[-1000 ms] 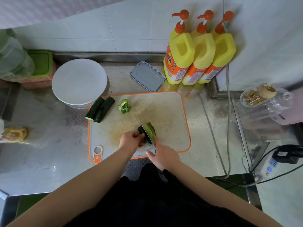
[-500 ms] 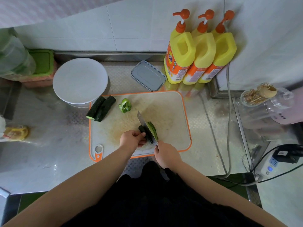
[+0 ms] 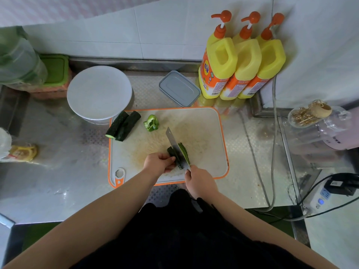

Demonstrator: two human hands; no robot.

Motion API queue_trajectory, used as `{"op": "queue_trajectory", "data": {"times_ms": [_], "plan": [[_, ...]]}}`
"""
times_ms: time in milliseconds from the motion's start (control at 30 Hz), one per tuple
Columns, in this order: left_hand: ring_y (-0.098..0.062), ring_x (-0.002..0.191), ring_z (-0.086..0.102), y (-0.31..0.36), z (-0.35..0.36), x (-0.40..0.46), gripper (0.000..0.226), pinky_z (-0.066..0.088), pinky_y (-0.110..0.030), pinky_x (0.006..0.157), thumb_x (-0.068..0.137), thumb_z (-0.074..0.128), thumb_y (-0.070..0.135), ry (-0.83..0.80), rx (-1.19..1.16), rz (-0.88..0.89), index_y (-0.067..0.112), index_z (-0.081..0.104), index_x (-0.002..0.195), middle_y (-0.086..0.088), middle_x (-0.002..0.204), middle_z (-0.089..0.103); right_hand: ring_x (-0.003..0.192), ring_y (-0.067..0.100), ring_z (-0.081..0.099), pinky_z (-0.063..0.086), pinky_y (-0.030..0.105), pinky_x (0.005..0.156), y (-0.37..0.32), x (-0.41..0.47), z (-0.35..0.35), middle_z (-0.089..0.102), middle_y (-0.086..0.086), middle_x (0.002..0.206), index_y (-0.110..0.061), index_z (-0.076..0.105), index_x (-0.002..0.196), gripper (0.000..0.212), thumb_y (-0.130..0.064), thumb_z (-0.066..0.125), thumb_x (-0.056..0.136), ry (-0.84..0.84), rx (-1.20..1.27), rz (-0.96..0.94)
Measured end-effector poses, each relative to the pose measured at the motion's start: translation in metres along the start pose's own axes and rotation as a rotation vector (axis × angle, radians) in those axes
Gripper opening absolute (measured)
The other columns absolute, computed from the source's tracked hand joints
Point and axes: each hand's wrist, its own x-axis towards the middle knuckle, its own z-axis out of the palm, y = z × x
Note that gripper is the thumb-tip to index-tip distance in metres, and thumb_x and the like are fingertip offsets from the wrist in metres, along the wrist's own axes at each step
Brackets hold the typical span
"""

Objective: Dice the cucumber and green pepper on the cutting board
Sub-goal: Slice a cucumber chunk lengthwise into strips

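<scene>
A white cutting board [image 3: 206,133] with an orange rim lies on the steel counter. My left hand [image 3: 158,163] holds a dark cucumber piece [image 3: 173,155] near the board's front edge. My right hand [image 3: 200,181] grips the handle of a knife [image 3: 172,141] whose blade runs lengthwise through that piece, with a cut cucumber strip [image 3: 184,152] lying on the blade's right side. Two more cucumber pieces [image 3: 123,126] lie at the board's back left corner. A piece of green pepper [image 3: 151,123] sits just right of them.
A white plate [image 3: 99,92] on a bowl stands behind the board's left corner. A grey lidded box [image 3: 179,88] and three yellow pump bottles [image 3: 240,65] stand at the back. A clear jar [image 3: 318,121] and cables [image 3: 272,152] lie to the right.
The knife blade has tipped up and slid forward along the cucumber piece. My right hand has drawn back a little toward the board's front edge. My left hand stays on the cucumber.
</scene>
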Motion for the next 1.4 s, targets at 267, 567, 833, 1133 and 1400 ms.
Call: {"op": "queue_trajectory", "data": {"times_ms": [267, 567, 833, 1133, 1400], "plan": [[-0.012, 0.062, 0.070, -0.003, 0.000, 0.004, 0.017, 0.056, -0.022, 0.058, 0.083, 0.075, 0.011, 0.016, 0.013, -0.004, 0.002, 0.068, 0.096, -0.009, 0.076, 0.073, 0.097, 0.030, 0.061, 0.043, 0.033, 0.072, 0.001, -0.008, -0.002, 0.066, 0.014, 0.104, -0.007, 0.051, 0.115, 0.030, -0.029, 0.034, 0.102, 0.019, -0.038, -0.030], [-0.014, 0.064, 0.070, -0.007, 0.000, 0.008, 0.021, 0.057, -0.023, 0.060, 0.085, 0.073, 0.010, 0.012, 0.043, 0.004, -0.005, 0.068, 0.099, -0.013, 0.079, 0.073, 0.097, 0.033, 0.061, 0.046, 0.037, 0.074, 0.000, -0.008, -0.001, 0.066, 0.015, 0.104, -0.007, 0.051, 0.118, 0.031, -0.028, 0.035, 0.101, -0.021, -0.039, -0.037], [-0.016, 0.068, 0.071, -0.007, -0.001, 0.008, 0.018, 0.056, -0.023, 0.060, 0.086, 0.072, 0.011, 0.000, 0.044, 0.010, -0.002, 0.070, 0.098, -0.012, 0.080, 0.073, 0.097, 0.031, 0.062, 0.048, 0.038, 0.077, -0.003, -0.009, 0.000, 0.066, 0.014, 0.104, -0.008, 0.051, 0.118, 0.030, -0.027, 0.035, 0.101, -0.015, -0.075, -0.029], [-0.012, 0.060, 0.068, -0.003, 0.001, 0.006, 0.011, 0.054, -0.022, 0.058, 0.087, 0.072, 0.011, 0.008, 0.065, 0.008, 0.009, 0.066, 0.078, -0.004, 0.066, 0.071, 0.095, 0.029, 0.063, 0.047, 0.034, 0.074, -0.009, -0.008, -0.001, 0.065, 0.011, 0.103, -0.008, 0.051, 0.111, 0.024, -0.024, 0.036, 0.101, -0.028, -0.122, -0.005], [-0.012, 0.059, 0.067, -0.002, 0.002, 0.005, 0.015, 0.055, -0.024, 0.059, 0.087, 0.071, 0.011, 0.016, 0.072, 0.002, 0.010, 0.065, 0.074, -0.003, 0.063, 0.070, 0.098, 0.031, 0.062, 0.045, 0.033, 0.075, -0.017, 0.001, -0.002, 0.064, 0.014, 0.105, -0.005, 0.051, 0.107, 0.021, -0.019, 0.038, 0.099, -0.064, -0.113, 0.010]]}}
